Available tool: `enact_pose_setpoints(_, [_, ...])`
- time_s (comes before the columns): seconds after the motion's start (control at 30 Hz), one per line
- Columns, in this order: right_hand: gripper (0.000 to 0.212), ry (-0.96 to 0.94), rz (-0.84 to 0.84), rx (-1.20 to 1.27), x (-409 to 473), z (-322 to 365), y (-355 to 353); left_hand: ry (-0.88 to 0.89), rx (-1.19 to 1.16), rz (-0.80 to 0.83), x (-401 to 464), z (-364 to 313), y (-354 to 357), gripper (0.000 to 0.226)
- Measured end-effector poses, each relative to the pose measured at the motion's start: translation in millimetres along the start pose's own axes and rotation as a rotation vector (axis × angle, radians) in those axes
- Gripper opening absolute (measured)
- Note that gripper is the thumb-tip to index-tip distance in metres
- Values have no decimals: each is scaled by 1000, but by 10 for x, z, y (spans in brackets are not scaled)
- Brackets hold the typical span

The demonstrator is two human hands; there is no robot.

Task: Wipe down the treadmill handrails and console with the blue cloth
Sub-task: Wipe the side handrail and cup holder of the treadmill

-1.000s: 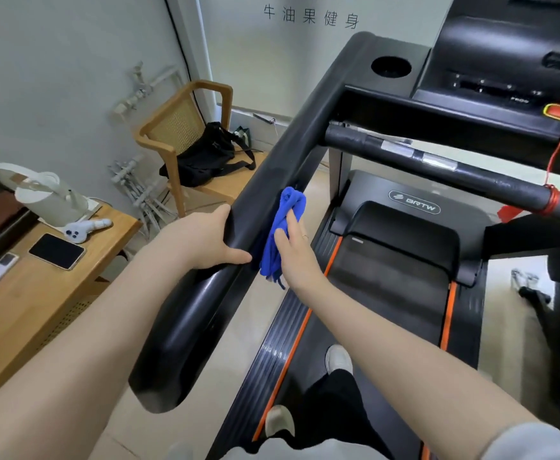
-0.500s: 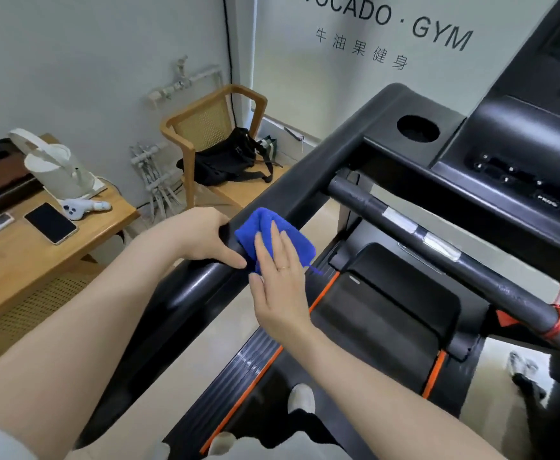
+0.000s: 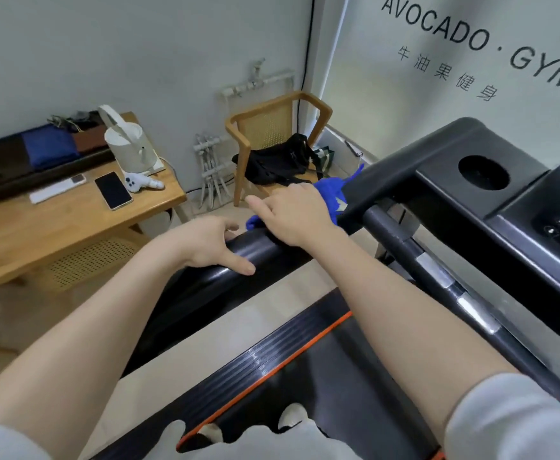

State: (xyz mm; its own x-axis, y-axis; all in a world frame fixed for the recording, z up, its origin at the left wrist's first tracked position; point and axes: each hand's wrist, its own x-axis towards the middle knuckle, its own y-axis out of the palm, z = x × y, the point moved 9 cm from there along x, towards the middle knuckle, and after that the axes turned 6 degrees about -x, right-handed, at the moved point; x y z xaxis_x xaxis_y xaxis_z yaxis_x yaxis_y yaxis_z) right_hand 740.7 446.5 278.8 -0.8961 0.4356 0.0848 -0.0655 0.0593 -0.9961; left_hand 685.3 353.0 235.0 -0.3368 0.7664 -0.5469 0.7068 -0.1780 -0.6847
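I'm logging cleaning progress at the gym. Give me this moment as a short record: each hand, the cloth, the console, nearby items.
left hand: grips the handrail, thumb on its near side
right hand: presses the blue cloth onto the handrail
cloth place: near the console end of the rail
console: untouched by either hand
nearby: phone, kettle on wooden table; black bag on chair

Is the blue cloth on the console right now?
No, the blue cloth lies on the left handrail under the right hand.

Soft, even daylight fills the room; a pale sheen runs along the handrail (image 3: 258,252). Wide-angle bending at edges, slight motion blur throughout.
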Motion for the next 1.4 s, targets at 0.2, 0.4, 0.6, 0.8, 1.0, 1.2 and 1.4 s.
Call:
enact_pose_setpoints(0.2, [39,197,186,8,274,-627,147,19,-145,-28,-74,15,37,70])
enact_pose_setpoints(0.4, [38,80,-97,-28,-170,345,78,8,-129,-54,-57,-5,5,44])
enact_pose_setpoints(0.6, [33,-49,-333,167,-248,-287,1,-12,-158,-44,-93,17,51,57])
enact_pose_setpoints(0.8, [53,418,-442,310,-386,-952,80,11,-123,-34,-99,-19,71,63])
enact_pose_setpoints(1.0, [69,501,-333,518,-757,74,340,59,-65,-33,-90,-75,46,54])
enact_pose_setpoints(1.2, [69,584,-337,704,-907,112,519,126,-40,-17,-129,-65,49,63])
enact_pose_setpoints(1.4, [57,1140,-561,1245,-916,-646,718,128,-278,62,-117,32,29,40])
